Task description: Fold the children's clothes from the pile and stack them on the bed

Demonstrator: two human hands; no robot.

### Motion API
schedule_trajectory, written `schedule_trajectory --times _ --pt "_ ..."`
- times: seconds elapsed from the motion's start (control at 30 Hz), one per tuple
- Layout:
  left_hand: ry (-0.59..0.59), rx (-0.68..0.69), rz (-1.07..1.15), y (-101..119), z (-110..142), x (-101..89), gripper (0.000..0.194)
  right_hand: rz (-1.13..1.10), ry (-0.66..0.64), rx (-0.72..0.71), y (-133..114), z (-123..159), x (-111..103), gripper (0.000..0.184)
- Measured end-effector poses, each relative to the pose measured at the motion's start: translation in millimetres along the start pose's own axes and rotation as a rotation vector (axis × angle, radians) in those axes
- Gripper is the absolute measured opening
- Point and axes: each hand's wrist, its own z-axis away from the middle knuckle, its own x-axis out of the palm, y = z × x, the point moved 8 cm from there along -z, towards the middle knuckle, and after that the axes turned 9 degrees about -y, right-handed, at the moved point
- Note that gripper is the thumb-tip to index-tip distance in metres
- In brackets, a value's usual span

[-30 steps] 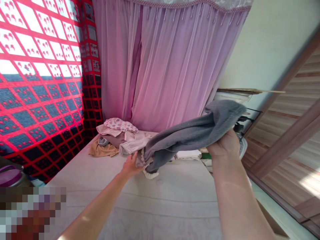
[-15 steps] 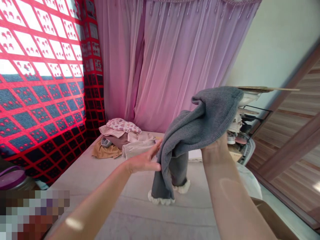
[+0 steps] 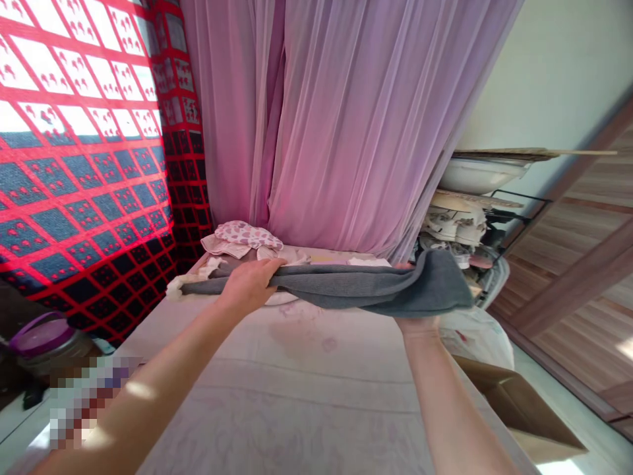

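Observation:
A pair of grey ribbed knit pants with cream ruffled cuffs is stretched sideways above the bed-like surface. My left hand is closed around the legs, with the ruffled ends sticking out past it to the left. At the wider end, my right hand is mostly hidden under and behind the fabric; a fingertip shows over the upper edge. Behind the pants lies a pile of clothes, with a pink spotted cloth on top; the pants hide part of it.
A purple curtain hangs behind the surface, and a red-and-black patterned cloth on the left. At right are a rack with a white basin and an open cardboard box. A purple-lidded container stands lower left.
The pants went from hanging down off my right hand to being stretched out level. My left hand closed on the legs and drew them left. The right hand lowered, and the view tilted down.

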Motion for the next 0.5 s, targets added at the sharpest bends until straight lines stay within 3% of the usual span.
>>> schedule_trajectory --times 0.07,0.13,0.23,0.33,0.43,0.5 --pt "-0.094 -0.005 -0.107 -4 12 32.0 0.050 -0.220 0.179 0.128 41 28 7 0.055" --pt "-0.194 -0.012 -0.112 -14 30 78.3 0.054 -0.485 0.392 0.320 93 62 17 0.056" --pt "-0.293 -0.057 0.005 -38 61 140.3 0.058 -0.597 0.509 0.523 149 94 34 0.057" --pt "-0.171 -0.087 0.021 -56 81 156.4 0.053 -0.383 0.506 0.548 163 93 34 0.067" --pt "-0.083 -0.100 0.029 -62 85 151.6 0.046 -0.025 0.468 0.514 148 69 25 0.082" --pt "-0.055 -0.088 0.059 -62 83 145.8 0.042 0.072 0.416 0.497 136 51 23 0.077"
